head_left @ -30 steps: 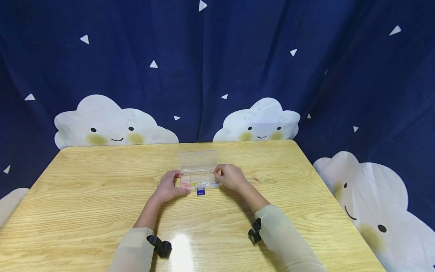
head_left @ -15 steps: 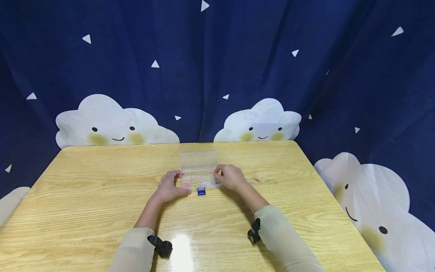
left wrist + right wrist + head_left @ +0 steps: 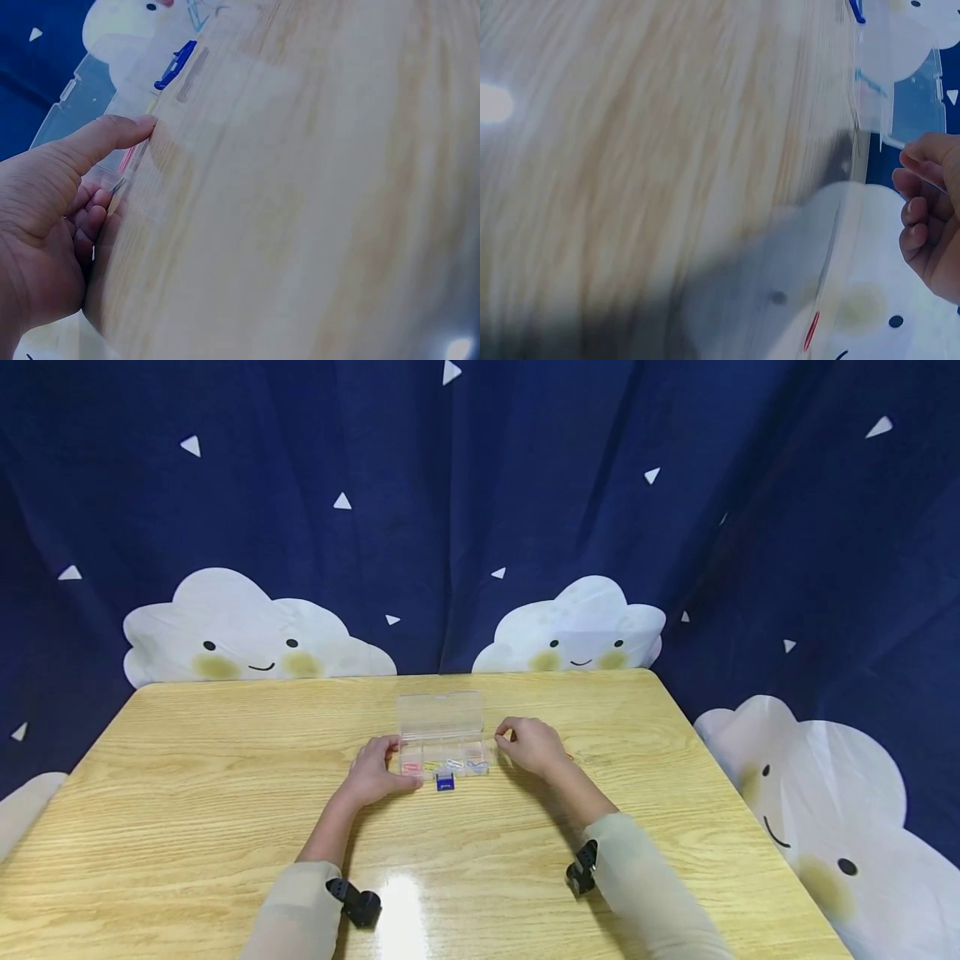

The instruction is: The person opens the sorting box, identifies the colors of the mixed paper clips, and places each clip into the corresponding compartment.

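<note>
A clear plastic divided box (image 3: 444,745) stands on the table with its lid (image 3: 440,713) raised at the back. Pink paper clips (image 3: 412,767), yellow paper clips (image 3: 431,767), white paper clips (image 3: 454,764) and blue paper clips (image 3: 477,766) lie in its front compartments. A faint reddish thing shows in the back right compartment. My left hand (image 3: 372,772) grips the box's left end, thumb at the front edge. Just right of the box, my right hand (image 3: 531,747) hovers with loosely curled fingers, nothing visible in them. A red paper clip (image 3: 811,331) lies beyond it, mostly hidden by the wrist in the head view.
A blue latch (image 3: 445,782) juts from the box's front. The wooden table (image 3: 225,793) reaches back to a dark blue curtain (image 3: 420,510) with white clouds. Each forearm wears a black wrist camera (image 3: 361,908).
My right hand has left the back right compartment and moved right, off the box. The small reddish thing it pinched is out of its fingers. My left hand stays on the box.
</note>
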`<state>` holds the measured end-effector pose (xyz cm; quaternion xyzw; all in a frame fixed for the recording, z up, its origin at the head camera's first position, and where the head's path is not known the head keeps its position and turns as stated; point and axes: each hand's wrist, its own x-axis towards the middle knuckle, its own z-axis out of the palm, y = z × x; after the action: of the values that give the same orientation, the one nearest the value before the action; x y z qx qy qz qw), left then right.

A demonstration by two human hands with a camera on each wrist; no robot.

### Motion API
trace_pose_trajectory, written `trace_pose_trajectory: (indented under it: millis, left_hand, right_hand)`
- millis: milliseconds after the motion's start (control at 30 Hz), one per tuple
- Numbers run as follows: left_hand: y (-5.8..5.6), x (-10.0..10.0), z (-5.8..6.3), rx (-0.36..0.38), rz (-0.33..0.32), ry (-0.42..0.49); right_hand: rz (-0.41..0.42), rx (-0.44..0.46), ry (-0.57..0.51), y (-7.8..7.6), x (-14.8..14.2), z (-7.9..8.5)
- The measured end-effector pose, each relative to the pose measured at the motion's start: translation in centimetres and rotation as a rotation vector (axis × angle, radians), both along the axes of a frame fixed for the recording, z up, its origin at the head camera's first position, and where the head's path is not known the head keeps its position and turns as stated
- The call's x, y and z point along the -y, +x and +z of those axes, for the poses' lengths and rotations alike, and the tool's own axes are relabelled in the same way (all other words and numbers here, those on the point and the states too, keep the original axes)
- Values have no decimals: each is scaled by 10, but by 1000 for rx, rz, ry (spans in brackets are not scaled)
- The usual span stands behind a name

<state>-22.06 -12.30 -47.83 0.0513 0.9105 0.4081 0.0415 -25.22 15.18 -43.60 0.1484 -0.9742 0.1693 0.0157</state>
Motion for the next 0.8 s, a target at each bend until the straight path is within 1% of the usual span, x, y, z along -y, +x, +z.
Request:
trace_pose_trajectory:
  millis: [500, 800]
  left_hand:
    - [0, 0, 1, 4, -1, 4]
    - [0, 0, 0, 7, -5, 4]
  right_hand:
    - [-58, 46, -29, 2, -44, 2]
    - [-100, 80, 1, 6, -69, -3]
